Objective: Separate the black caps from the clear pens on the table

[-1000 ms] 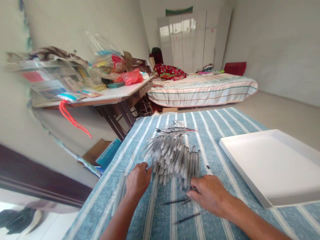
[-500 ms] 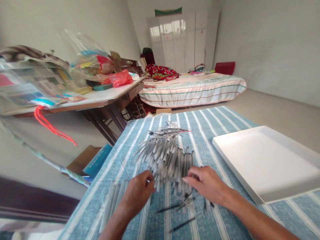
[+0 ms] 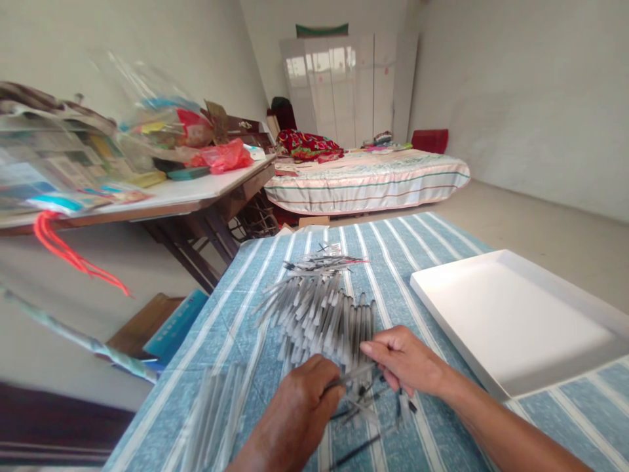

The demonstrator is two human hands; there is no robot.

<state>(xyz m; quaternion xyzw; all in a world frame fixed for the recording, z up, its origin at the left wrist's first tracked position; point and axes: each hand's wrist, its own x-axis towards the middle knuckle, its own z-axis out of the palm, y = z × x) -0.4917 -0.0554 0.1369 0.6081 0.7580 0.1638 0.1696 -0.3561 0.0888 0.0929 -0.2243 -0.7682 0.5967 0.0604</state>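
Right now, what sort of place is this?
Most likely a bedroom at home, doubling as a workspace: a bed, a tall white wardrobe behind it, and a cluttered side table. Nearer, the left hand and right hand hold a pen tube by a pile of tubes.

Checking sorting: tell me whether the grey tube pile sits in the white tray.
No, the tube pile lies on the striped cloth, beside the white tray.

White tray at three o'clock on striped tablecloth; cluttered desk at ten o'clock; bed and wardrobe at twelve o'clock.
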